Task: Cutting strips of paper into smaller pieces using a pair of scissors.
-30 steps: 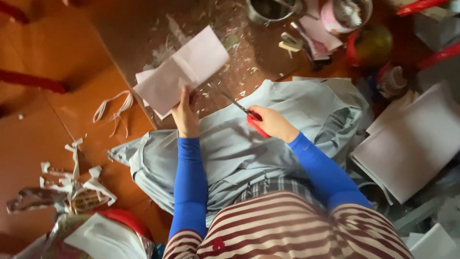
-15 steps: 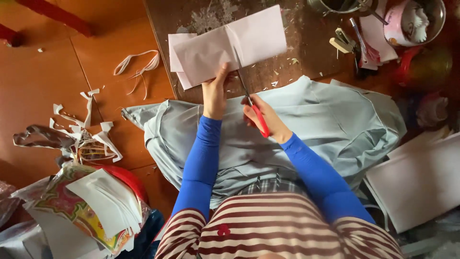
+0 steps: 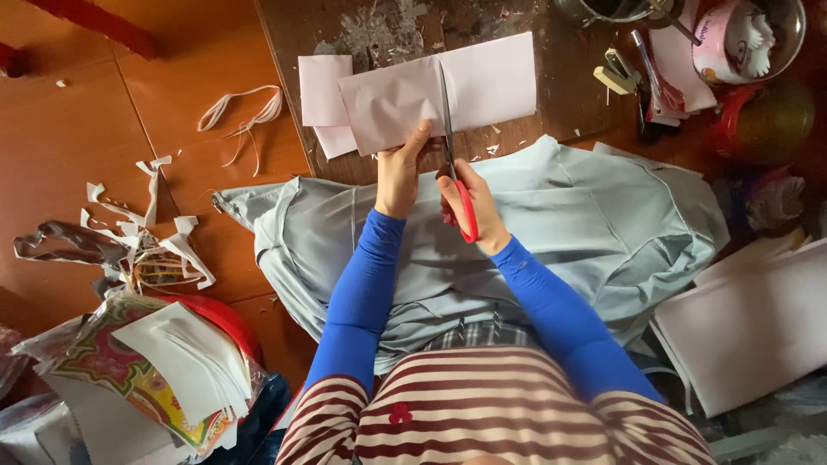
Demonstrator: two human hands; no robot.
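Observation:
My left hand (image 3: 398, 170) pinches the near edge of a folded pale pink paper sheet (image 3: 487, 82) and holds it up over the dark board. In my right hand (image 3: 469, 207) are red-handled scissors (image 3: 455, 164), their blades running up through the middle of the sheet. A smaller pale piece (image 3: 324, 95) lies behind the sheet on the left. Both arms wear blue sleeves, and a light grey cloth (image 3: 603, 224) covers my lap.
Paper strips and scraps (image 3: 155, 241) litter the orange floor at left. A stack of white and colourful printed sheets (image 3: 164, 370) sits lower left. White sheets (image 3: 749, 327) lie at right. Bowls, cups and small tools (image 3: 741, 39) crowd the upper right.
The view has tilted, so the paper sits lower and more central. The scissors' blades have advanced further up through the sheet, and the sheet now lies wider across the frame.

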